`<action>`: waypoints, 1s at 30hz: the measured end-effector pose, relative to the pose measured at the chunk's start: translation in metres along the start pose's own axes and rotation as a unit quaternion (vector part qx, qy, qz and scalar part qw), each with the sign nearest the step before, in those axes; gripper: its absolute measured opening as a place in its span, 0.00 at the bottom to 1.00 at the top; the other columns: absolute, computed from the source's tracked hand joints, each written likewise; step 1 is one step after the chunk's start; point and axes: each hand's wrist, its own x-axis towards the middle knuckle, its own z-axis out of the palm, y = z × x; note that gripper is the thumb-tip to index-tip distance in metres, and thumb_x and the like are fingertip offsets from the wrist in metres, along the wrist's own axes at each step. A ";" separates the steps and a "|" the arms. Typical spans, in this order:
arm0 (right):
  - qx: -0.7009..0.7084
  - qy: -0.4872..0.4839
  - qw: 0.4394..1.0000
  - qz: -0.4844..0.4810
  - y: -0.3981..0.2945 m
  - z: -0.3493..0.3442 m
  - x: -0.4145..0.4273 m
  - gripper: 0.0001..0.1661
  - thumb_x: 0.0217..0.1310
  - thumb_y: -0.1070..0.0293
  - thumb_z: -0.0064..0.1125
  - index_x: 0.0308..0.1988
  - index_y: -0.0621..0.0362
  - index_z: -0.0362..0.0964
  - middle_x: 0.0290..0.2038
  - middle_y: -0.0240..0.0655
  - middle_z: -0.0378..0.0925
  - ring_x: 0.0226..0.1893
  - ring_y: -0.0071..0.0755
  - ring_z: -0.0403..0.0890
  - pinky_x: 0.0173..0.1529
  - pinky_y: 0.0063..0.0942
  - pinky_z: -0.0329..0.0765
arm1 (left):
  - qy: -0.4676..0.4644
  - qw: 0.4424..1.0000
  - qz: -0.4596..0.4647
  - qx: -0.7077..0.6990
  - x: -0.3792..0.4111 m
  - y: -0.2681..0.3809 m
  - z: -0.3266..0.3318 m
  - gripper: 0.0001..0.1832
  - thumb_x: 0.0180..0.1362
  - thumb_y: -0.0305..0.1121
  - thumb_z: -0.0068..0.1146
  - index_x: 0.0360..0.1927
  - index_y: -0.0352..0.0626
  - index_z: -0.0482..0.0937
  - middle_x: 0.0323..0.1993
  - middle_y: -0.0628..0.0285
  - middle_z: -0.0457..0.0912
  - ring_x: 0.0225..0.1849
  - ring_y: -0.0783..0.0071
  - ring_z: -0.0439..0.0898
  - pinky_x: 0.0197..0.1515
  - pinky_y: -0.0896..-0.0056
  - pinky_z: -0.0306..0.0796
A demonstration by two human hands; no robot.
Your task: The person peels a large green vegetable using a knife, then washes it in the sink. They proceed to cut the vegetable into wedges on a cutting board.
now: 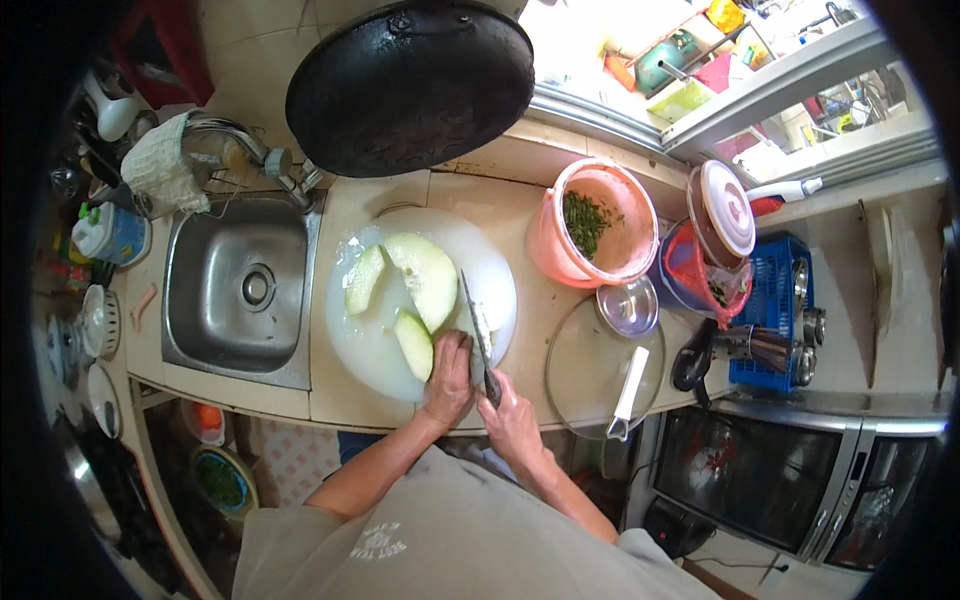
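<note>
On a round, translucent white cutting board (352, 352) lie cut pieces of pale green melon, probably winter melon. The largest is a thick crescent (433, 281), with a shorter wedge (365, 280) to its left and another wedge (413, 346) below. My right hand (516, 420) grips the handle of a kitchen knife (474, 315), its blade reaching away from me over the board. Close to the blade's left side, my left hand (450, 377) is fingers down at the board's near edge, beside the lower wedge. Whatever lies under its fingers is hidden.
A steel sink (225, 300) lies left of the board. An orange bucket (547, 232) holding chopped greens stands right, near a glass lid (577, 367) and a small bowl (628, 306). A black wok (409, 90) stands behind. Farther right is a blue basket (772, 281).
</note>
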 end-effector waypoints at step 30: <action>0.134 -0.048 0.988 0.065 -0.021 -0.043 -0.024 0.31 0.76 0.57 0.67 0.68 0.62 0.72 0.21 0.31 0.76 0.18 0.24 0.77 0.25 0.32 0.75 | 0.064 0.997 0.045 -0.015 -0.002 -0.013 0.008 0.28 0.57 0.13 0.56 0.63 0.29 0.72 0.62 0.39 0.74 0.65 0.35 0.74 0.71 0.44 0.70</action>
